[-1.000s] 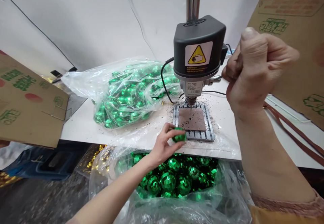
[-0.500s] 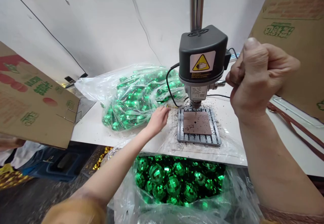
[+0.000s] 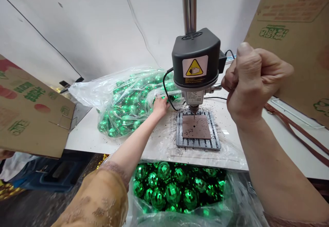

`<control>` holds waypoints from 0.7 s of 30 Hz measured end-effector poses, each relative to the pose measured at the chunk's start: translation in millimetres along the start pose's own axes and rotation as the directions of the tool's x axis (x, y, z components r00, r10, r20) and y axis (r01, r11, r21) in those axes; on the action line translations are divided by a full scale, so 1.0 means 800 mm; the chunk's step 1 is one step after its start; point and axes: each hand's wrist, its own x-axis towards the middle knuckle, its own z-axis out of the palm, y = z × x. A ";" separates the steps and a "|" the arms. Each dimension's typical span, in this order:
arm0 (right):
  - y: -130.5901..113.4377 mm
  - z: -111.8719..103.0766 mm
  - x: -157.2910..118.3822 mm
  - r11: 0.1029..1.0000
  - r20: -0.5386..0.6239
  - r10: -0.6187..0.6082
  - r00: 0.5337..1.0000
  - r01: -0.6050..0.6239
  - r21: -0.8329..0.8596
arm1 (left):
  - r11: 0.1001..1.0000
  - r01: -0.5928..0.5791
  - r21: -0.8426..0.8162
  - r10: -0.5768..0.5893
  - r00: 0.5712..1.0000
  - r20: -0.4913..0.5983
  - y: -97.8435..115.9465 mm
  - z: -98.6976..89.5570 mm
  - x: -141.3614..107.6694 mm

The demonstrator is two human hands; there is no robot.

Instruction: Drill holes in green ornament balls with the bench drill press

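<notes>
My left hand (image 3: 160,106) reaches to the opening of a clear plastic bag of green mirrored balls (image 3: 131,100) on the table; its fingertips are partly hidden there, so any grasp is unclear. My right hand (image 3: 253,79) is a closed fist beside the black drill press head (image 3: 196,57), at its side lever; the knob inside the fist is hidden. Under the bit lies a brown square plate (image 3: 196,127) with a dark hole, on the slotted metal base (image 3: 216,143). Below the table edge, an open plastic bag holds larger-looking green balls (image 3: 172,192).
Dark shavings are scattered around the base. Cardboard boxes stand at left (image 3: 33,107) and right (image 3: 295,49). A black cable (image 3: 166,86) loops beside the drill. A brown strap (image 3: 295,127) lies at right. Part of another person's hand (image 3: 6,154) shows at far left.
My left hand has moved forward, away from the table front, to the bag's opening. My right fist keeps its place beside the drill. The whole view has shifted slightly.
</notes>
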 end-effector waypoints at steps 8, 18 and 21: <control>0.001 -0.003 -0.002 0.999 0.018 -0.005 1.000 0.006 -0.039 | 0.724 0.368 -0.583 -0.251 0.928 0.274 0.045 -0.046 -0.089; 0.003 -0.006 -0.003 0.997 0.031 0.022 0.999 -0.019 -0.075 | 0.464 0.465 -0.754 -0.288 0.884 0.368 0.091 -0.005 -0.143; 0.001 -0.005 -0.003 0.993 0.032 0.037 0.999 -0.033 -0.110 | 0.489 0.437 -0.755 -0.253 0.899 0.357 0.096 0.011 -0.143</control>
